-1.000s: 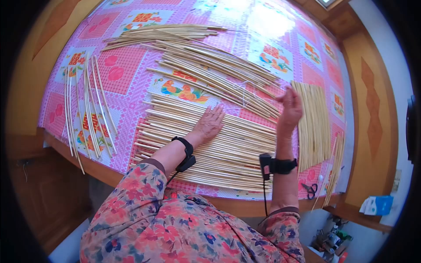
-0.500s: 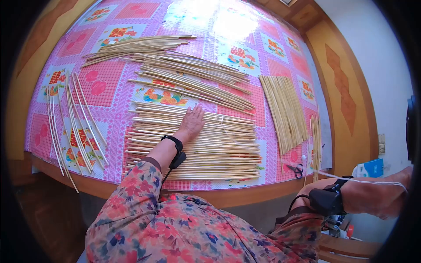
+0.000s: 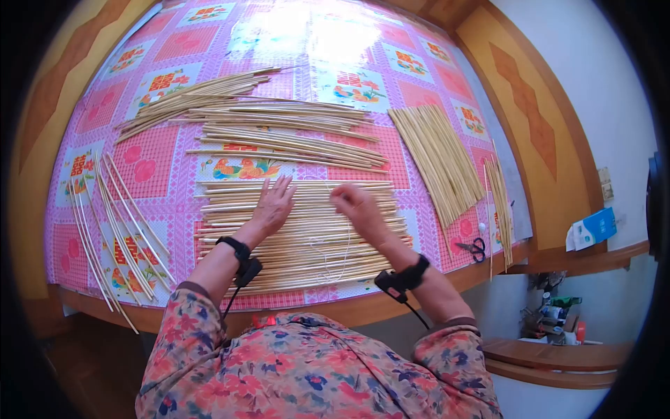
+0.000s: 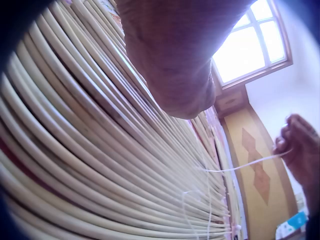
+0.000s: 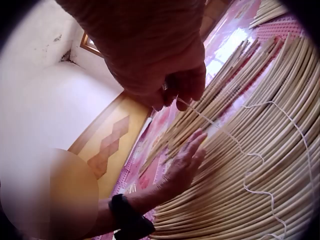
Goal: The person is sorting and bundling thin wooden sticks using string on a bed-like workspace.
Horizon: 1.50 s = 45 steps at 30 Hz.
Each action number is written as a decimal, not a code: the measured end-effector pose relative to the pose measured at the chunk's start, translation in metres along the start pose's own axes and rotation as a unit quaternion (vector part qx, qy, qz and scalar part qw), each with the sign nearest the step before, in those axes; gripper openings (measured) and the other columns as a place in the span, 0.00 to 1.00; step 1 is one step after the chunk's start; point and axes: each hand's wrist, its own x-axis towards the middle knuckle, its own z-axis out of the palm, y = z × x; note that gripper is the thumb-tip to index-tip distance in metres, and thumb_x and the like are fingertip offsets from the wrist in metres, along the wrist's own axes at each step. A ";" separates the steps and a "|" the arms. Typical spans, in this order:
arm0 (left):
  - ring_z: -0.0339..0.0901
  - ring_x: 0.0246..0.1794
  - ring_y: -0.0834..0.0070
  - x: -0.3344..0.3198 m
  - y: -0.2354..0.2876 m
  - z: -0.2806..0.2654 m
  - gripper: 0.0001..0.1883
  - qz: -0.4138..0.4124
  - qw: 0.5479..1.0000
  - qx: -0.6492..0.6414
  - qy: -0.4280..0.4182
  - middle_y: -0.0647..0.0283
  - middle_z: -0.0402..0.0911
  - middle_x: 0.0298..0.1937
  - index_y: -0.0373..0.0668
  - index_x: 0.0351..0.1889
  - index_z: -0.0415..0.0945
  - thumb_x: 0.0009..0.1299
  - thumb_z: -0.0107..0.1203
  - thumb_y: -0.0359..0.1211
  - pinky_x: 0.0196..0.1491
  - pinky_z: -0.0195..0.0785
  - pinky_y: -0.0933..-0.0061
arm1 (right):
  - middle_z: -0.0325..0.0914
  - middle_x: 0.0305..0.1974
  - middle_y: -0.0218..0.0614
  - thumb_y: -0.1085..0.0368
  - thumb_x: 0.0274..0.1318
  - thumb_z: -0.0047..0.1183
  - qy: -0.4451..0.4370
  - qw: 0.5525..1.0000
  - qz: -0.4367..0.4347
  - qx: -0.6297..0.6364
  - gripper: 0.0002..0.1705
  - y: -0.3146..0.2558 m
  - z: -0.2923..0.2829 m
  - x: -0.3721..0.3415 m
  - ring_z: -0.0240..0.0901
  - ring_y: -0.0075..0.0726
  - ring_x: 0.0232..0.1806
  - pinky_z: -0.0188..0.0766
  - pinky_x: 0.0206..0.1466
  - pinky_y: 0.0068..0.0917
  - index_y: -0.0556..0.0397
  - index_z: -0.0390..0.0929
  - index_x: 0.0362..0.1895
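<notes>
A row of pale, thin sticks (image 3: 279, 260) lies side by side on the table in front of me. My left hand (image 3: 273, 206) rests on the row's upper sticks with its fingers extended. Over the same row, right of the left hand, my right hand (image 3: 359, 209) pinches a white string (image 5: 227, 132) between thumb and fingers. In the right wrist view the string trails from the fingertips and lies in loose curves across the sticks. The left wrist view shows it running from the sticks up to the right hand.
Looser bundles of sticks (image 3: 293, 146) lie beyond the row, and a few scattered sticks (image 3: 115, 230) lie at left. A woven stick mat (image 3: 438, 164) is at right, near black-handled scissors (image 3: 477, 249) and another bundle (image 3: 499, 209). A patterned cloth (image 3: 157, 150) covers the table.
My right hand swung far out to the right, drawing the string along, then came back over the row. My left hand stays on the upper sticks.
</notes>
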 end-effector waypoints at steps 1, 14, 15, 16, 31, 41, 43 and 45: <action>0.47 0.66 0.60 -0.005 -0.003 -0.003 0.24 0.013 1.000 0.011 0.004 0.52 0.53 0.64 0.40 0.57 0.61 0.64 0.45 0.38 0.65 0.32 0.50 | 0.71 0.23 0.34 0.68 0.47 0.53 -0.031 0.994 -0.043 -0.097 0.03 0.028 0.012 -0.005 0.71 0.33 0.27 0.67 0.31 0.27 0.52 0.73 0.28; 0.40 0.69 0.67 0.001 0.001 0.013 0.30 -0.070 0.991 0.082 -0.075 0.58 0.48 0.67 0.42 0.62 0.53 0.66 0.38 0.49 0.66 0.24 0.52 | 0.68 0.24 0.34 0.64 0.42 0.53 -0.118 0.962 -0.142 -0.202 0.04 0.096 0.058 -0.022 0.68 0.41 0.31 0.66 0.35 0.35 0.47 0.73 0.22; 0.40 0.69 0.67 0.012 0.001 0.014 0.31 -0.063 0.992 0.081 -0.073 0.59 0.48 0.67 0.42 0.63 0.53 0.66 0.37 0.49 0.66 0.24 0.52 | 0.69 0.24 0.35 0.65 0.43 0.53 -0.120 0.968 -0.125 -0.181 0.03 0.097 0.050 -0.017 0.69 0.41 0.31 0.67 0.35 0.35 0.48 0.73 0.23; 0.39 0.69 0.67 0.007 0.000 0.017 0.31 -0.052 0.995 0.074 -0.046 0.60 0.48 0.67 0.43 0.63 0.53 0.66 0.37 0.50 0.66 0.24 0.53 | 0.69 0.24 0.36 0.66 0.43 0.52 -0.112 0.969 -0.093 -0.199 0.03 0.103 0.043 -0.018 0.70 0.42 0.31 0.68 0.34 0.36 0.49 0.73 0.24; 0.41 0.69 0.67 0.006 0.000 0.016 0.29 -0.049 0.994 0.089 -0.045 0.58 0.49 0.67 0.42 0.63 0.52 0.66 0.38 0.45 0.67 0.25 0.58 | 0.69 0.25 0.37 0.67 0.45 0.51 -0.112 0.963 -0.127 -0.208 0.03 0.133 0.040 -0.013 0.70 0.42 0.30 0.68 0.32 0.35 0.49 0.72 0.25; 0.42 0.69 0.66 -0.002 0.005 0.010 0.31 -0.078 0.993 0.061 -0.061 0.58 0.51 0.66 0.41 0.62 0.53 0.64 0.42 0.46 0.67 0.26 0.56 | 0.68 0.25 0.36 0.67 0.43 0.49 -0.105 0.939 -0.168 -0.282 0.03 0.132 0.041 0.004 0.69 0.42 0.30 0.68 0.33 0.35 0.49 0.71 0.26; 0.42 0.69 0.66 0.000 0.003 0.008 0.31 -0.070 0.994 0.060 -0.057 0.58 0.51 0.66 0.40 0.62 0.53 0.64 0.42 0.46 0.67 0.26 0.56 | 0.67 0.24 0.36 0.68 0.42 0.50 -0.095 0.944 -0.161 -0.271 0.04 0.135 0.045 0.008 0.69 0.42 0.29 0.68 0.32 0.35 0.49 0.71 0.27; 0.40 0.69 0.68 0.010 0.006 0.009 0.31 -0.083 0.993 0.043 -0.076 0.59 0.49 0.67 0.41 0.63 0.53 0.64 0.40 0.47 0.67 0.24 0.56 | 0.67 0.24 0.35 0.66 0.45 0.49 -0.075 0.940 -0.145 -0.301 0.03 0.147 0.041 0.007 0.69 0.41 0.29 0.67 0.32 0.35 0.48 0.70 0.27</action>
